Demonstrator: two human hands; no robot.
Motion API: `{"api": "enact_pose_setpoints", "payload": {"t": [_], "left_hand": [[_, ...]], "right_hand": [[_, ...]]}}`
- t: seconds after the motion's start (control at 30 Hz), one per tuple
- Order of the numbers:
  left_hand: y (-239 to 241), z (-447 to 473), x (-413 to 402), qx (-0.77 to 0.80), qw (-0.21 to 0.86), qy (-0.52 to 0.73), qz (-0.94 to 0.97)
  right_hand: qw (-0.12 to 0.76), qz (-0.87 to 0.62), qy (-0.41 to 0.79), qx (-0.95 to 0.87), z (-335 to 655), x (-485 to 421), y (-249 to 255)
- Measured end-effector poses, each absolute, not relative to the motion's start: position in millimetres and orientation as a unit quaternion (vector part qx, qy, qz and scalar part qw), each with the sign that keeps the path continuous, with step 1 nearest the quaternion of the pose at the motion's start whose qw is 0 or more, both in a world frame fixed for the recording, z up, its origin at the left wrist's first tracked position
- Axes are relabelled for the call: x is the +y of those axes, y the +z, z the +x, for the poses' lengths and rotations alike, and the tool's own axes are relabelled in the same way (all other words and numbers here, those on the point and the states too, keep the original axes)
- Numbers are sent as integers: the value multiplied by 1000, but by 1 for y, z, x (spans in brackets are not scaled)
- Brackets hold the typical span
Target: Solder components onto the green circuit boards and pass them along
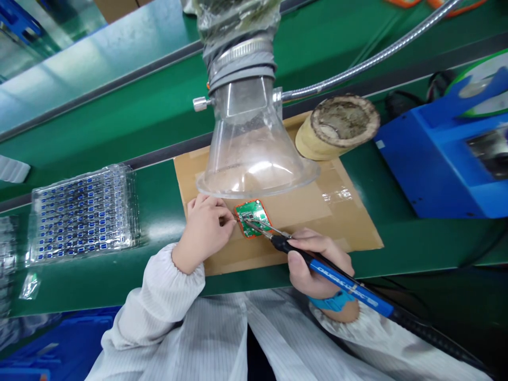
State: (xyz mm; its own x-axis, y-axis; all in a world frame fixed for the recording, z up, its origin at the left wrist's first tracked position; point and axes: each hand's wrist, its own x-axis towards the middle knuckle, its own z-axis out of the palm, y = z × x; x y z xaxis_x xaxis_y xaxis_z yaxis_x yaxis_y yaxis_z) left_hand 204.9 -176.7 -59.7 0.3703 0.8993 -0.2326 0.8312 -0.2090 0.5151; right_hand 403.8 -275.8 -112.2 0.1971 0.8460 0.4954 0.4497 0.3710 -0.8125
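Note:
A small green circuit board with an orange edge lies on a sheet of brown cardboard. At its left edge is my left hand, closed, thumb and fingers pinched together. What they hold, if anything, is too small to make out. My right hand grips a soldering iron with a blue and black handle. Its metal tip points left and down over the middle of the board, and a second thin metal rod runs close beside it. I cannot tell whether the tip touches the board.
A clear fume hood hangs just above the board, with a flexible metal arm to its right. Behind stands a tan cup with a charred rim. A blue machine is at right, clear trays of blue parts at left.

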Motion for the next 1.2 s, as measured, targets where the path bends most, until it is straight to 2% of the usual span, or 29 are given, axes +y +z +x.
{"api": "enact_pose_setpoints", "payload": {"t": [1.0, 1.2], "left_hand": [[-61, 205, -178, 558, 287, 61, 776], [-61, 206, -178, 559, 285, 59, 777]], "right_hand": [[568, -519, 173, -614, 403, -273, -108], [586, -537, 200, -573, 408, -281, -123]]}}
